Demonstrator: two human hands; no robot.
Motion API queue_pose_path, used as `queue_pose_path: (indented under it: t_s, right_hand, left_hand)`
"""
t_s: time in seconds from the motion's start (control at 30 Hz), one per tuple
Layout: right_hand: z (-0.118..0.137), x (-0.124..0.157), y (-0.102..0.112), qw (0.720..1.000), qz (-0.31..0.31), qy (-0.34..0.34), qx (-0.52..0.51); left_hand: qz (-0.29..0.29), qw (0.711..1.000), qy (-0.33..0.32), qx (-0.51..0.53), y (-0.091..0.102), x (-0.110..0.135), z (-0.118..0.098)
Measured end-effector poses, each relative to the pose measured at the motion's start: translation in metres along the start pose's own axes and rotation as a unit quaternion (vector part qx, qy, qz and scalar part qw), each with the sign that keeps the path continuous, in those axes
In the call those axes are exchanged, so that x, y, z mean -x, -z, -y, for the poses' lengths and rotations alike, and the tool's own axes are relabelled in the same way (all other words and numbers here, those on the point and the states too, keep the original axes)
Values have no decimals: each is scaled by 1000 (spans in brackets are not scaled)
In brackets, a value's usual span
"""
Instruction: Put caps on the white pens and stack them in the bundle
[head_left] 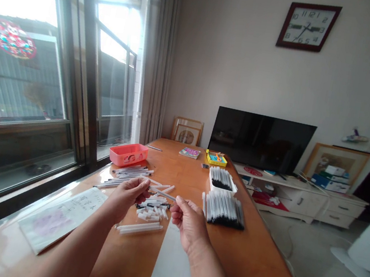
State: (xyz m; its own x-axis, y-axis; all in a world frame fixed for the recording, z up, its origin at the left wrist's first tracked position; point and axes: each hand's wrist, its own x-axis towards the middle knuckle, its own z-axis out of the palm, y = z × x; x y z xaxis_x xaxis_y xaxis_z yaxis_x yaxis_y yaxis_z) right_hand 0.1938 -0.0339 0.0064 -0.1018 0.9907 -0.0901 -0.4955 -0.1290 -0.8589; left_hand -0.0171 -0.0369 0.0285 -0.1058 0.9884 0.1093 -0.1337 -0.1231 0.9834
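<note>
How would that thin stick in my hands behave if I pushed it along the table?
The thin stick is probably light: your left hand and right hand merely pinch it. It looks fairly stiff, running straight between them. Slender and seemingly round, it may roll.

Lit from the left through tall, dark-framed glass windows [110, 86].
Backed by a plain pale-grey wall [222, 45] with a dark-red-framed rectangular clock [308, 27], above a glossy grey floor [312, 259].
</note>
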Motion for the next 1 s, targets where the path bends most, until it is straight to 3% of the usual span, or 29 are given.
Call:
queue_pose_path:
  t_s: [0.17, 0.3, 0.57, 0.7, 0.83, 1.0]
  right_hand:
    - [-2, -2, 0, 999, -21, 1, 40]
    - [-4, -4, 1, 998, -43, -2, 50]
    - [-4, -8, 3, 999, -28, -37, 24]
    - [-2, -6, 3, 1000, 0, 9, -14]
    - [-1, -2, 3, 999, 29, 37, 16]
    - [-2, -2, 3, 998, 18, 5, 67]
  left_hand:
    - [38, 999, -33, -9, 0, -1, -1]
    - [57, 997, -17, 40, -1, 1, -3]
    - [15, 997, -6, 69, 3, -1, -3]
    - [9, 998, 0, 69, 6, -4, 0]
    - [5, 997, 2, 83, 6, -4, 0]
    - [26, 993, 2, 113, 4, -3, -2]
